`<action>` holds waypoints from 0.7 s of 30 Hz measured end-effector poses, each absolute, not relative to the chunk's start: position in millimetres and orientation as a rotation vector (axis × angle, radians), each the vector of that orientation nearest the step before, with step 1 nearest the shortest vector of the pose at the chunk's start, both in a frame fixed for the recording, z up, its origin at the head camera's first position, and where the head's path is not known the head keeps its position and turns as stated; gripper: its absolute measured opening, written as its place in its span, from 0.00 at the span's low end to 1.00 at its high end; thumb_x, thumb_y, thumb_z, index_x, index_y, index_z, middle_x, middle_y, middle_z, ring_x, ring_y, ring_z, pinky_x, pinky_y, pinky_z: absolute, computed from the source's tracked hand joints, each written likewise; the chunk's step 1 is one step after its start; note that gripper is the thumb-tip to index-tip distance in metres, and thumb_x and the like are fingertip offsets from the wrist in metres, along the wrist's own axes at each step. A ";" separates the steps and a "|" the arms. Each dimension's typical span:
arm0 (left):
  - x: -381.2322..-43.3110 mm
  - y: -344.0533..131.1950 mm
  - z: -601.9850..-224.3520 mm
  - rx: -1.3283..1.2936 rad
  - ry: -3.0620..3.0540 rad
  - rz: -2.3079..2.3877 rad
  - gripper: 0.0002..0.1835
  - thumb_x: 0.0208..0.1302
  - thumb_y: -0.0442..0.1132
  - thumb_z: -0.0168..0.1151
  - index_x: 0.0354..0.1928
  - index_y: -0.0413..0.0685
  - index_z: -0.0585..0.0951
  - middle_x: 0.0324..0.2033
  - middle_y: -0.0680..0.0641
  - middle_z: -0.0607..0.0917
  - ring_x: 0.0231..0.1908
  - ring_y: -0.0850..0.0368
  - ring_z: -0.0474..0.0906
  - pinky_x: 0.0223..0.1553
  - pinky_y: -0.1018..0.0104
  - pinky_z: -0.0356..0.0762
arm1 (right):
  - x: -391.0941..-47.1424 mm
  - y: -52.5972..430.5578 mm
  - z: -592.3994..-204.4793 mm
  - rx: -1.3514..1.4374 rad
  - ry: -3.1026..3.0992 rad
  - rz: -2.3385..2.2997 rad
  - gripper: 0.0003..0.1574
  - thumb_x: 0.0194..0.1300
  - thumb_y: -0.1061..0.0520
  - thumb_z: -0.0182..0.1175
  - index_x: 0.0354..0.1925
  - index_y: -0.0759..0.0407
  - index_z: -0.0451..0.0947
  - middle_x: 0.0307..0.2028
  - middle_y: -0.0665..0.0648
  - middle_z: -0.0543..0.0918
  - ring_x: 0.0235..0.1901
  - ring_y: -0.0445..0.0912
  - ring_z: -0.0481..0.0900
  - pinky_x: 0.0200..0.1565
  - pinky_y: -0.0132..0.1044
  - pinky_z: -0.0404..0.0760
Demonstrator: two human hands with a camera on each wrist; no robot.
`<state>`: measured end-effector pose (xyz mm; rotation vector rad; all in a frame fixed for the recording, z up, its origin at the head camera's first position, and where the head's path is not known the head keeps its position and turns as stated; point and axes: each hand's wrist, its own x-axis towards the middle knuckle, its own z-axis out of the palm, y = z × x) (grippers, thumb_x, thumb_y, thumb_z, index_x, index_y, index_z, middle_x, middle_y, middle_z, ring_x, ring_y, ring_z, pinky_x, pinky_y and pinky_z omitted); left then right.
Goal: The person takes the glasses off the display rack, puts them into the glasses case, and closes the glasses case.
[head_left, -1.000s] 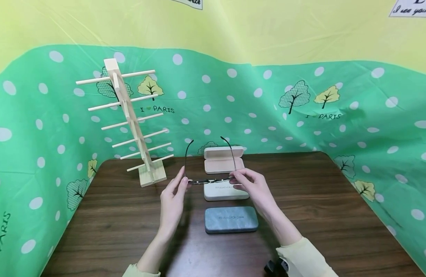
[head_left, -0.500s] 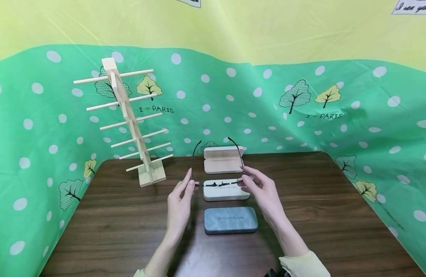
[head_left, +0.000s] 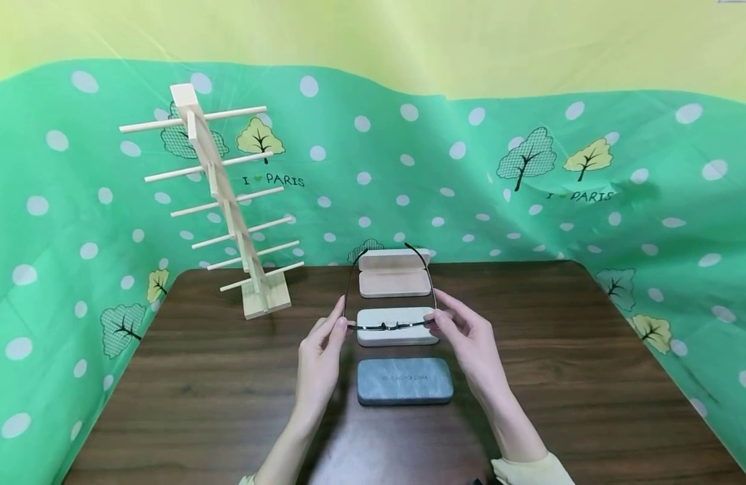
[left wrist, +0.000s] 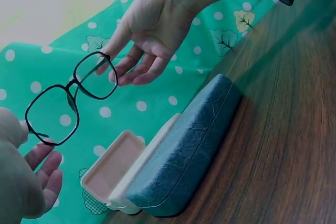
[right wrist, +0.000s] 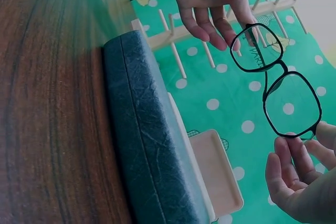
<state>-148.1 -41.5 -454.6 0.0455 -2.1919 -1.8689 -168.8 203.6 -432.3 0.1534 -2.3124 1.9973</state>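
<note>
A pair of black-framed glasses [head_left: 389,327] is held in the air above the cases, its temples unfolded and pointing away from the person. My left hand [head_left: 320,360] pinches the frame's left corner between thumb and fingers. At the opposite corner, my right hand [head_left: 472,340] pinches the frame the same way. In the left wrist view both lenses of the glasses [left wrist: 73,90] show between the two hands. Below them lie a closed white glasses case [head_left: 397,339] and, nearer the person, a closed blue glasses case [head_left: 405,381]. Behind stands an open pale glasses case [head_left: 394,284].
A wooden rack [head_left: 227,202] with several pairs of pegs stands at the back left of the brown table [head_left: 591,377]. A green and yellow patterned cloth [head_left: 457,175] hangs behind and at both sides.
Both hands have carried the glasses a little to the right, keeping their pinch on the frame. The cases and rack stay put; the head view has tilted slightly.
</note>
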 end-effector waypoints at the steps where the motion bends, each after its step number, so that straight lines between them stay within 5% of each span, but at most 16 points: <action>1: -148.2 -41.7 -453.8 0.032 -2.193 -1.862 0.20 0.78 0.45 0.57 0.68 0.67 0.78 0.40 0.51 0.89 0.38 0.62 0.75 0.44 0.72 0.71 | -168.8 203.6 -431.9 0.157 -2.314 1.996 0.29 0.76 0.56 0.59 0.72 0.58 0.72 0.38 0.46 0.89 0.42 0.43 0.89 0.49 0.31 0.87; 10: -148.2 -45.8 -450.9 -0.028 -2.209 -1.883 0.22 0.76 0.45 0.60 0.69 0.64 0.78 0.40 0.49 0.86 0.36 0.65 0.72 0.42 0.74 0.70 | -168.9 202.9 -428.8 0.138 -2.353 1.990 0.28 0.77 0.52 0.58 0.72 0.53 0.72 0.41 0.49 0.88 0.45 0.49 0.89 0.51 0.32 0.86; 21: -150.5 -46.4 -451.7 -0.068 -2.104 -2.063 0.28 0.65 0.33 0.70 0.67 0.54 0.79 0.43 0.42 0.86 0.41 0.69 0.83 0.49 0.74 0.82 | -168.6 203.2 -427.5 0.096 -2.406 1.980 0.29 0.77 0.51 0.59 0.72 0.52 0.72 0.43 0.55 0.88 0.44 0.46 0.88 0.52 0.31 0.86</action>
